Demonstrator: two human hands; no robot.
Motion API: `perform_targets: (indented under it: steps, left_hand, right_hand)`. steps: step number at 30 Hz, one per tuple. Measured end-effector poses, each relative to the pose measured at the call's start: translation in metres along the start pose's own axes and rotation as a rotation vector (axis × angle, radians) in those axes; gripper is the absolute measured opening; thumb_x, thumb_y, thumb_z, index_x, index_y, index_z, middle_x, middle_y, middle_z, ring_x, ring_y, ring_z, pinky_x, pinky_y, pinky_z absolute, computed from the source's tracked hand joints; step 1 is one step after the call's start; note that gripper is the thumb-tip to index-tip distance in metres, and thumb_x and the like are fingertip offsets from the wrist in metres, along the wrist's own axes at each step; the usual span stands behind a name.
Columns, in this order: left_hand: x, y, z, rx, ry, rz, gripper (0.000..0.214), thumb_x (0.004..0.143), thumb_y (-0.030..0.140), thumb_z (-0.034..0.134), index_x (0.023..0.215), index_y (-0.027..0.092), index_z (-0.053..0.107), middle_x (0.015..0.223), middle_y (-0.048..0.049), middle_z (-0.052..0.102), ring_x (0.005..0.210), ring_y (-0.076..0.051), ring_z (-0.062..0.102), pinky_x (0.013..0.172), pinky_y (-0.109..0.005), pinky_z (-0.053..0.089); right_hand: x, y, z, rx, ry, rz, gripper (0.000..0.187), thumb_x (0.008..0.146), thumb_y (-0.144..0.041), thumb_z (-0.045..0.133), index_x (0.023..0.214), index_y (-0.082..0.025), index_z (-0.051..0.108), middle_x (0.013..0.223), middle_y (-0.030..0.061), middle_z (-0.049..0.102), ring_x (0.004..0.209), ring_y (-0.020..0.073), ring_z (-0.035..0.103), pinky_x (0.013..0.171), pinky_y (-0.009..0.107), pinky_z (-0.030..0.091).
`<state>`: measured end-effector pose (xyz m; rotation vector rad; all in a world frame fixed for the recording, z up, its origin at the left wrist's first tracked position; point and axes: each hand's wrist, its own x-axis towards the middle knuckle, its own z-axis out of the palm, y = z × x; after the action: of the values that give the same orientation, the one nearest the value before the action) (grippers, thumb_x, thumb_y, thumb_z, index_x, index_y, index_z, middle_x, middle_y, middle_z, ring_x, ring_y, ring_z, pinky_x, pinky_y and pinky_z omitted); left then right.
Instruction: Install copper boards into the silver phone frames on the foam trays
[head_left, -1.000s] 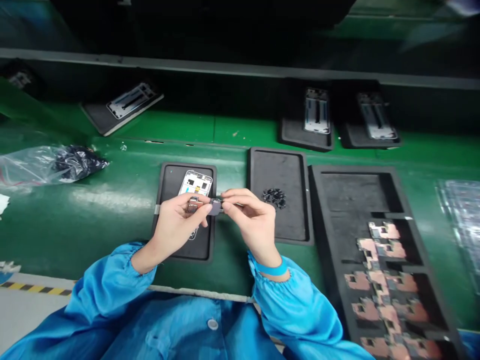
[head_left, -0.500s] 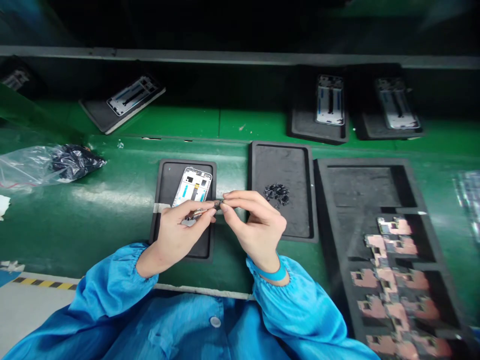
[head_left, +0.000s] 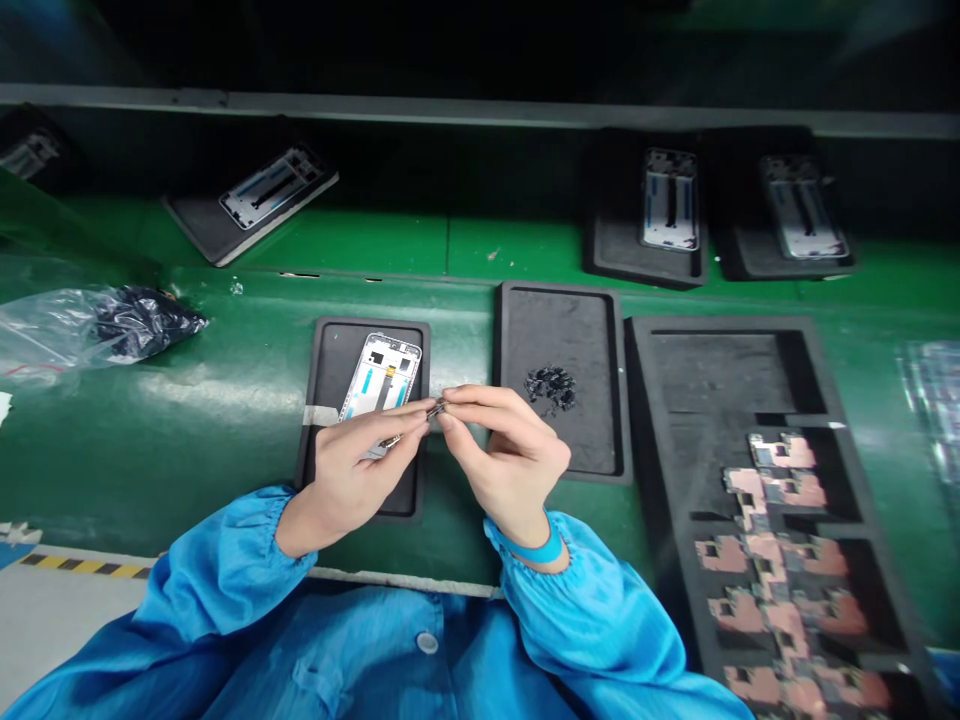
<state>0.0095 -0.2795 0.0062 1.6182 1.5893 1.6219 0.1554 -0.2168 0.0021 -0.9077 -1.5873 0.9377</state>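
My left hand (head_left: pixel 354 472) and my right hand (head_left: pixel 504 458) meet fingertip to fingertip above a black foam tray (head_left: pixel 330 372). Both pinch one small dark metal part (head_left: pixel 436 408) between thumb and fingers. A silver phone frame (head_left: pixel 379 377) lies in that tray, just behind my left hand. Both arms wear blue sleeves, and a blue band circles my right wrist.
A second black tray (head_left: pixel 525 330) holds a small heap of dark parts (head_left: pixel 551 386). A large compartment tray (head_left: pixel 667 350) at right carries several pink circuit boards (head_left: pixel 776 560). Three more trays with phone frames (head_left: pixel 671 210) sit on the green belt behind. A plastic bag (head_left: pixel 90 325) lies left.
My hands have drawn a little closer to me and turned the small part. The view has shifted slightly, so the trays appear further right.
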Motion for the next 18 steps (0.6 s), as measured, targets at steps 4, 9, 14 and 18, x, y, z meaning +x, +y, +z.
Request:
perform_targets:
  steps: [4,9,14,18]
  left_hand:
    - [-0.003,-0.001,0.001,0.011,0.012,0.011,0.018,0.091,0.007,0.074,0.102,0.021,0.079,0.11,-0.0054,0.082,0.096,-0.022,0.082,0.089,-0.032,0.07]
    - [-0.005,0.0,-0.001,-0.024,-0.016,-0.078,0.013,0.092,0.013,0.074,0.099,0.022,0.08,0.106,-0.0054,0.083,0.093,-0.022,0.082,0.086,-0.034,0.07]
    - [-0.001,0.006,-0.003,-0.209,-0.071,-0.479,0.007,0.09,0.021,0.078,0.096,0.019,0.08,0.082,-0.0035,0.083,0.071,-0.019,0.081,0.073,-0.028,0.069]
    - [0.01,0.011,-0.003,-0.441,-0.121,-0.758,0.019,0.086,0.031,0.083,0.094,0.015,0.078,0.069,-0.0033,0.079,0.06,-0.019,0.078,0.06,-0.025,0.065]
  right_hand:
    - [-0.002,0.0,0.002,0.069,0.003,0.058,0.017,0.085,-0.012,0.079,0.092,-0.027,0.08,0.098,0.005,0.081,0.091,0.0216,0.077,0.085,0.042,0.065]
    - [0.002,0.001,0.002,0.236,-0.015,0.231,0.011,0.083,-0.02,0.082,0.091,-0.025,0.078,0.092,0.0049,0.079,0.09,0.0204,0.075,0.084,0.038,0.064]
    - [0.006,0.008,-0.001,0.353,-0.104,0.413,0.011,0.081,-0.028,0.085,0.088,-0.024,0.078,0.086,0.0027,0.077,0.079,0.0162,0.071,0.074,0.031,0.061]
    - [0.004,0.014,-0.002,0.426,-0.157,0.491,0.012,0.082,-0.033,0.085,0.091,-0.026,0.08,0.089,0.0015,0.079,0.08,0.0155,0.071,0.073,0.028,0.06]
